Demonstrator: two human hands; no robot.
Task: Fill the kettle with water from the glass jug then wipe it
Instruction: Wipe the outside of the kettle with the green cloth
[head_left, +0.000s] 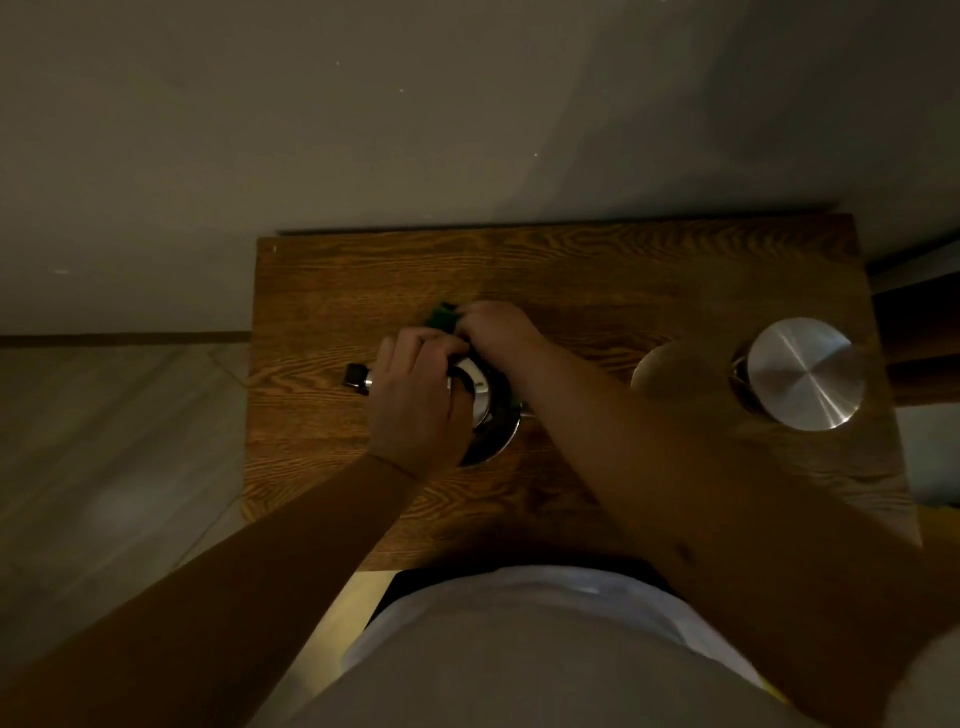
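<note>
A steel kettle (491, 415) stands in the middle of the wooden table (571, 270), seen from above, with a black-tipped handle end (357, 375) poking out to its left. My left hand (415, 400) lies over the kettle's handle and holds it. My right hand (498, 327) presses a dark green cloth (440, 315) against the kettle's far side. To the right, the glass jug (660, 371) is only faintly visible next to a round steel lid (805, 374).
The table stands against a pale wall, with tiled floor to its left. My body in light clothing fills the near edge. The scene is dim.
</note>
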